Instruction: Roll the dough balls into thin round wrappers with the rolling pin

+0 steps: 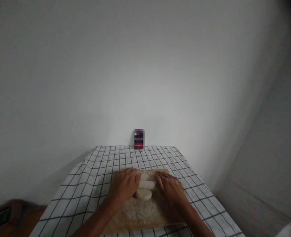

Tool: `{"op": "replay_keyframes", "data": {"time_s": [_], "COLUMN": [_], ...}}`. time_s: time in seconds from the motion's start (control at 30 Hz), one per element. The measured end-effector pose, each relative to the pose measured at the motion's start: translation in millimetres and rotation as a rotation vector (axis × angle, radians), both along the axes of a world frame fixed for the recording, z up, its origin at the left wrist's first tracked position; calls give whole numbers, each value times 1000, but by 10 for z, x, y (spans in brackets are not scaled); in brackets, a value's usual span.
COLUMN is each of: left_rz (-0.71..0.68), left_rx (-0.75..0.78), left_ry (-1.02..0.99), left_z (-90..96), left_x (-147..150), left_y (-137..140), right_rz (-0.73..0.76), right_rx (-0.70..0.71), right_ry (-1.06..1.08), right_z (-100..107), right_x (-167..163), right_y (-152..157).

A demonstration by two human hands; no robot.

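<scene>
A pale rolling pin (147,185) lies crosswise over a flat piece of white dough (144,194) on a floury wooden board (140,217). My left hand (127,181) is closed over the pin's left end, the thumb near the dough. Over the right end, my right hand (171,187) has its fingers curled down on the pin. Dough shows on both the near and far sides of the pin. Both of the pin's ends are hidden under my hands.
A white cloth with a dark grid (81,194) covers the table under the board. At the far edge, a blurred-out upright phone-like object (139,139) leans by the white wall (145,72). Brown wooden furniture (19,214) stands low on the left.
</scene>
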State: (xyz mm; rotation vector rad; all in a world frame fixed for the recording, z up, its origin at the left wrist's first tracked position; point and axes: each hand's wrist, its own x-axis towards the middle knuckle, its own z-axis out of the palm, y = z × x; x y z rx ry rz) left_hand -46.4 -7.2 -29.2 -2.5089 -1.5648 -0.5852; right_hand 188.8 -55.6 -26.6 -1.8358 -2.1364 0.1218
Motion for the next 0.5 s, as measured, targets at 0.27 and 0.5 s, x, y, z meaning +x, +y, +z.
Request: {"op": "replay_keyframes", "data": {"time_s": [0.27,0.5], "left_rz": [-111,-120], "left_rx": [141,243], "left_ry": [-91,-86], "left_z": [-115,-208], "left_x": [-47,-148], "left_y": [-284,-425], "right_rz": [5,-8], "right_rx": [117,285], "right_ry": [78,79], "right_z": [-254,-321], "right_x": [1,-64], "right_y": [-316,-453]}}
